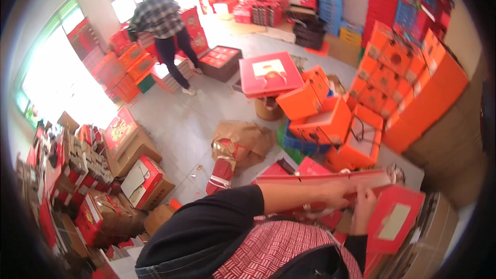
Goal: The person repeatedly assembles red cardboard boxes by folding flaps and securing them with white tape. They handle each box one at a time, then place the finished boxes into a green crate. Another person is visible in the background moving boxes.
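Observation:
A long red cardboard box (305, 180) stands upright right in front of me, its top edge running left to right. My left hand (338, 195) reaches across to the near side of this box, with its fingers partly hidden and blurred. Close by on the right, my right hand (365, 204) is closed in a pinch at the same red cardboard. Whatever sits between its fingertips is too small to make out. A flat red box panel with a pale rectangular label (395, 221) lies just right of my right hand.
Orange boxes (330, 121) and a red gift box (271, 75) are piled ahead. Tall orange stacks (392, 72) rise at the right. Cardboard packaging (77, 175) crowds the left side. Brown paper (243, 137) lies on the floor. Another person (160, 18) stands at the far left.

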Motion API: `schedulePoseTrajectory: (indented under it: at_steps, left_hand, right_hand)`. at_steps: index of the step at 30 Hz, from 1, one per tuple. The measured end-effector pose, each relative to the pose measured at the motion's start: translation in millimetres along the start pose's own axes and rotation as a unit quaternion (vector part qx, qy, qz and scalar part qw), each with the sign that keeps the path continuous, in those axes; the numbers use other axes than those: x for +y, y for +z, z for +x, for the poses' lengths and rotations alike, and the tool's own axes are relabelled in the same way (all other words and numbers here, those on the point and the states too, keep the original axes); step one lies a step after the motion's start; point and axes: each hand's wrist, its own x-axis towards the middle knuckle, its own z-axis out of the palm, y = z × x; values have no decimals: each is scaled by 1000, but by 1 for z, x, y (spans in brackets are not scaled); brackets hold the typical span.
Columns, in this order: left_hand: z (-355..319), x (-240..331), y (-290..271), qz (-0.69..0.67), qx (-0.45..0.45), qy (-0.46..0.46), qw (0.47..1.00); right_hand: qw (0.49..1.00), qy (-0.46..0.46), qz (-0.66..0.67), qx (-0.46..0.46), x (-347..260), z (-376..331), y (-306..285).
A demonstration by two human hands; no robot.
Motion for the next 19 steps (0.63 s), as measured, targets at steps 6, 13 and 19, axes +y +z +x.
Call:
schedulePoseTrajectory:
  at_steps: [6, 13, 19]
  left_hand:
    - [-4, -12, 10, 421, -161, -51, 891]
    - [12, -20, -17, 308, -11, -109, 945]
    - [23, -7, -18, 305, -34, -142, 941]
  right_hand:
    - [971, -56, -212, -92, -63, -17, 16]
    - [919, 92, 270, -273, -175, -41, -27]
    - [921, 71, 299, -239, -164, -41, -32]
